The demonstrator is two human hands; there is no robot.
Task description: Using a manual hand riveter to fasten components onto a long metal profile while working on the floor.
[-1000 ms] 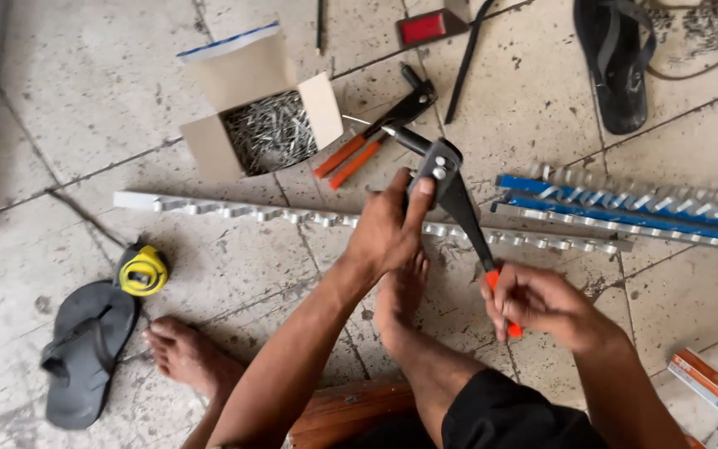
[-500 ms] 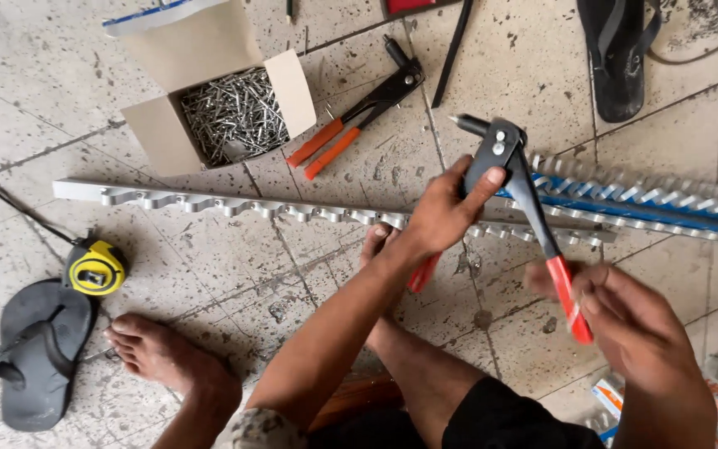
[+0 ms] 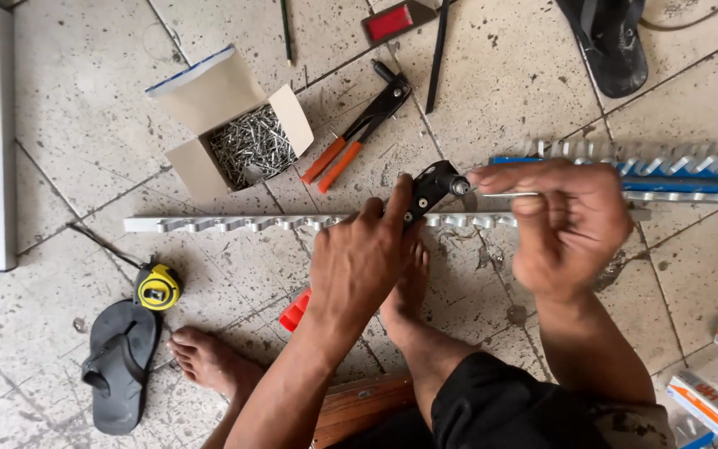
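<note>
Two hands work one hand riveter (image 3: 428, 188) over the long notched metal strip (image 3: 234, 223) on the tiled floor. Left hand (image 3: 359, 262) grips its handles; right hand (image 3: 571, 224) pinches a rivet pin at the nose. Seating the pin seems the step underway; squeezing would follow. Nearby lie the rivet box (image 3: 243, 145), spare riveter (image 3: 363, 133), tape measure (image 3: 157, 288) and sandal (image 3: 118, 362); a bare foot crowds the strip.

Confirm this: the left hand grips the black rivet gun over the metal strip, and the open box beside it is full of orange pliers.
Not quite. In the head view the open cardboard box holds silvery rivets; the rest stands: left hand, rivet gun, metal strip.
</note>
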